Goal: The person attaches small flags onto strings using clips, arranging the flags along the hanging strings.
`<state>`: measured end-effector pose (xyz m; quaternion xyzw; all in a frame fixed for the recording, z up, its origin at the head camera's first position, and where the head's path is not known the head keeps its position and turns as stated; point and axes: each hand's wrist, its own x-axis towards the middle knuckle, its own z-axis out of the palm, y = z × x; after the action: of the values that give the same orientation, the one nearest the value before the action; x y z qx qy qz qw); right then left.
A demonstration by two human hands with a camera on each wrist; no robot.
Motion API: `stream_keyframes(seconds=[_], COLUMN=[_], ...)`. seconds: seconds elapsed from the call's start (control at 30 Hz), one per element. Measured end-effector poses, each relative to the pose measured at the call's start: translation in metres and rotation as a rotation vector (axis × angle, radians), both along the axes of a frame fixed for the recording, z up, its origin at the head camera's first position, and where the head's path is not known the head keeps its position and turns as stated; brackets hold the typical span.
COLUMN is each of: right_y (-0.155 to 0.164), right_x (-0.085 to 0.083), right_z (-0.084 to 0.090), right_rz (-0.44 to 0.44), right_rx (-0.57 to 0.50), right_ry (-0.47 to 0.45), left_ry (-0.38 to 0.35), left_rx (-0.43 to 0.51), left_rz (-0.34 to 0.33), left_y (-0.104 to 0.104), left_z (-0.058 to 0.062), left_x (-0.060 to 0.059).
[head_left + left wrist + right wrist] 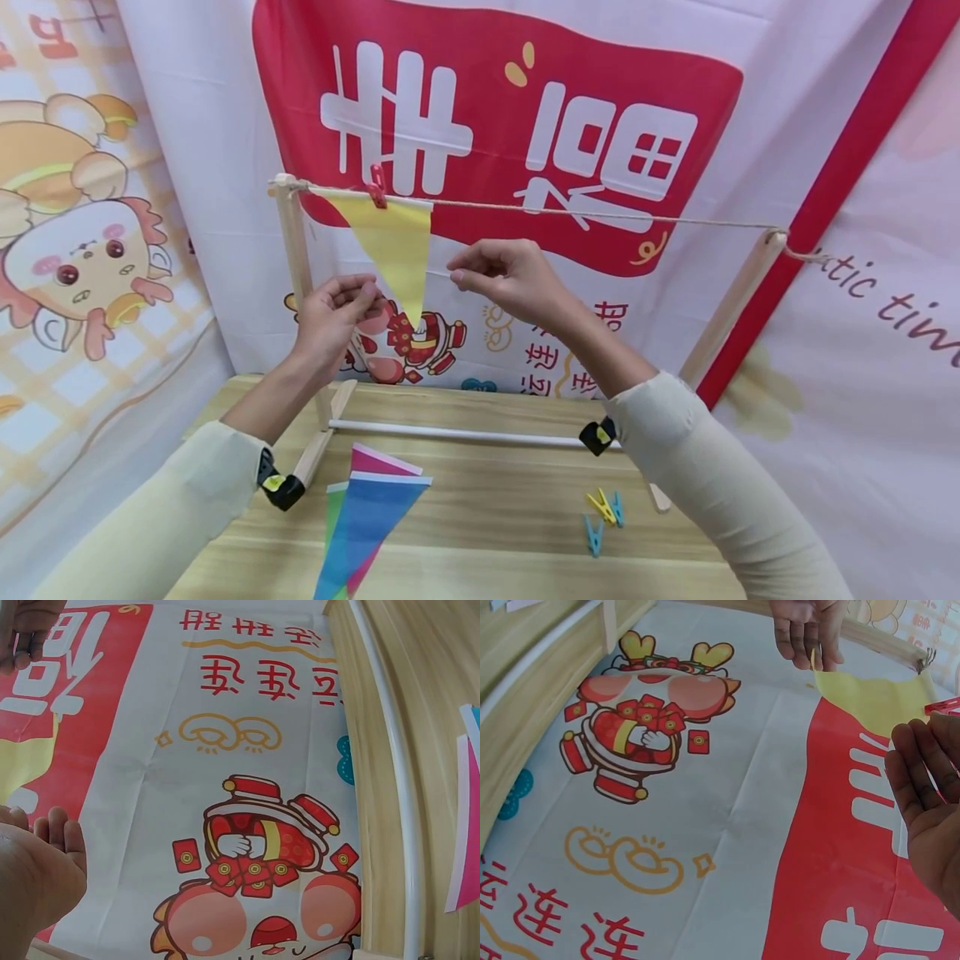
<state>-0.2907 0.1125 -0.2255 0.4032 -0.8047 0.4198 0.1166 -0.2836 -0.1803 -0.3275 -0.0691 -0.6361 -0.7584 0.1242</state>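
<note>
A yellow triangular pennant [397, 246] hangs point down from a string [600, 215], held by a red clothespin [377, 187]. My left hand [363, 292] is raised just left of the pennant's lower part, fingers loosely bent; the right wrist view puts its fingertips [806, 645] right at the pennant's tip [870, 697], and no grip shows. My right hand [459, 275] hovers just right of the pennant, below the string. In the right wrist view its palm and fingers [922, 787] are relaxed and hold nothing.
The string spans a wooden frame with a left post [292, 250] and a leaning right post [731, 308], fixed to the wooden table [487, 542] by black clamps [283, 492]. Pink, green and blue pennants [367, 508] and three yellow and blue clothespins [603, 512] lie on the table. Printed cloth backdrops stand behind.
</note>
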Motion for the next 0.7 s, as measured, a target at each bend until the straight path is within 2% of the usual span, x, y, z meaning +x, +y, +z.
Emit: stream_keyframes(seconds=[0.7], right_y=[0.037], right_x=[0.002], right_z=[-0.049], right_rz=[-0.045], right_rx=[-0.018], right_ry=[-0.068], left_ry=[-0.074], left_rx=[-0.171], left_rz=[0.003], left_y=[0.006], left_z=[-0.025], left_x=[0.004])
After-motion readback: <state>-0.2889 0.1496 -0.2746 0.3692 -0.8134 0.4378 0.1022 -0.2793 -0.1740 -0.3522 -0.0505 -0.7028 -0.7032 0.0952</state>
